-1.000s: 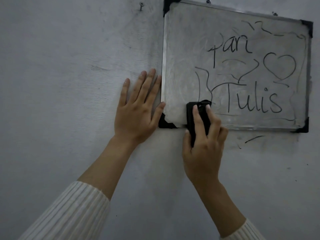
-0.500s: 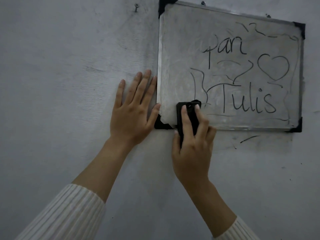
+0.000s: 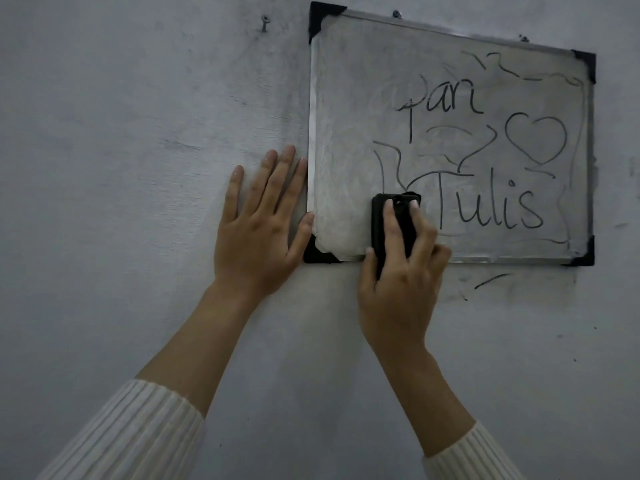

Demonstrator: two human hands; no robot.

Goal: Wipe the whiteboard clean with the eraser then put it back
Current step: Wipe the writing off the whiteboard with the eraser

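A smudged grey wall point(image 3: 138, 116) carries a small framed board point(image 3: 346, 133), hung slightly askew. Its left part is wiped to a cloudy haze; its middle and right are covered in marker. The left hand point(image 3: 256, 233) lies flat on the wall just beside the board's left edge, fingers straight and holding nothing, thumb touching the frame near the lower left corner. The right hand point(image 3: 398, 299) grips the black eraser point(image 3: 378, 223), fingers curled over its back and thumb along its side, pressing it upright against the board's lower part, where wiped surface meets written. Wiping looks well short of half done: the writing point(image 3: 491, 209), a heart point(image 3: 535, 140) and a wavy outline are yet to be cleared. This step is probably best served by flat, even pressure and overlapping strokes carried rightward through the lettering and up to the top rail. The braced left hand should steady the frame, since the board appears to hang from small fixings and could swing. Strokes should stop inside the frame; dark smears on the wall below suggest overruns leave marks. A black corner cap point(image 3: 320, 254) sits by the thumb, and a bare nail point(image 3: 265, 24) juts from the wall above left. The eraser's resting place is not in view.
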